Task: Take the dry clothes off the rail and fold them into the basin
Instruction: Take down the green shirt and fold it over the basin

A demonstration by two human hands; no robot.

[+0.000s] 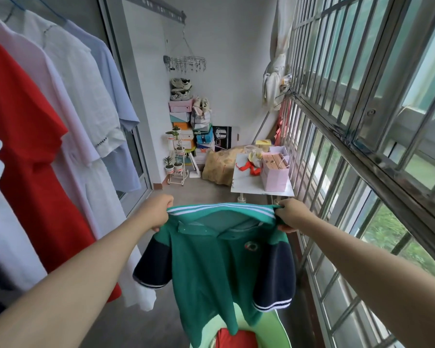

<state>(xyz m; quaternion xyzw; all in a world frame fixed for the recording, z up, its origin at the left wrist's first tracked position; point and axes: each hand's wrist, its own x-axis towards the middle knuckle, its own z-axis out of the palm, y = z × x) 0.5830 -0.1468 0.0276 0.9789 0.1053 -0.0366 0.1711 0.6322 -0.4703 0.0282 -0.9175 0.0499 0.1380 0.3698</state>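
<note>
- Pinching green shirt point(211, 267) by its shoulders, left grip point(158, 212) and right grip point(288, 214) closed on fabric; navy sleeves, striped collar.
- Hanging over pale basin point(271, 327), partly hiding something red inside, perhaps cloth.
- Flanked left by hung red shirt point(28, 146); backed by bench point(244, 182).

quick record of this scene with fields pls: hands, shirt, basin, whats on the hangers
left hand: grips one shoulder of the green polo shirt
right hand: grips the other shoulder
shirt state: spread out, hanging, front towards the camera, unfolded
basin: light green, below the shirt, red garment inside
on hangers, left side: red shirt, white shirts, light blue shirt
</note>
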